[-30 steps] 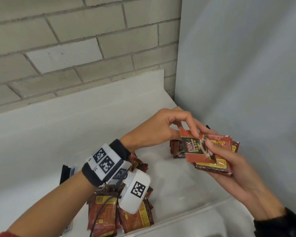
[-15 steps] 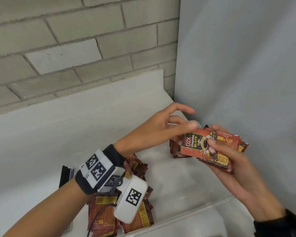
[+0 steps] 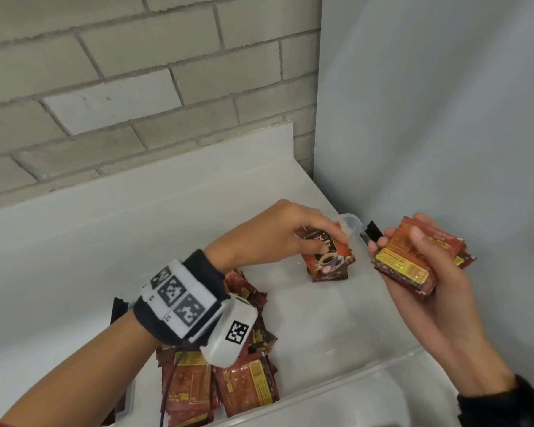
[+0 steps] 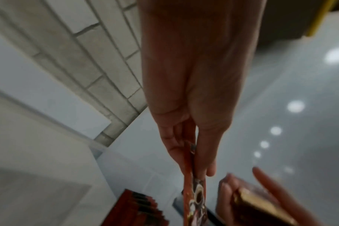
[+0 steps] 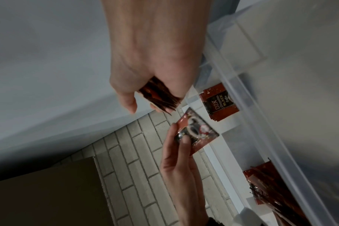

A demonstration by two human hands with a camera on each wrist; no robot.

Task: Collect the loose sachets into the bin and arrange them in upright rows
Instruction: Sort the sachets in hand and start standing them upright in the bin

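In the far right corner of the bin (image 3: 346, 382), a change is to be noted; the one sachet (image 3: 332, 257) that half a second ago was being drawn off the top of the held stack has now been carried clear of it and brought down at the small upright row (image 5: 220, 101) standing against the bin's far wall. Largest first: the clear bin is seen with much bare floor between that row and a jumbled heap of sachets (image 3: 238, 383) at its near left end, under the wrist; so the arranging is judged barely begun. Next, the stack (image 3: 409, 261) is clamped in the right hand (image 3: 426, 291), thumb pressed over its top face, just right of the bin's corner and apart from the row. Smallest, the single sachet is pinched upright between thumb and fingers of the left hand (image 3: 278, 232), front face with cup outward; whether it already touches the row cannot be told. One more joins the row once it is let go.
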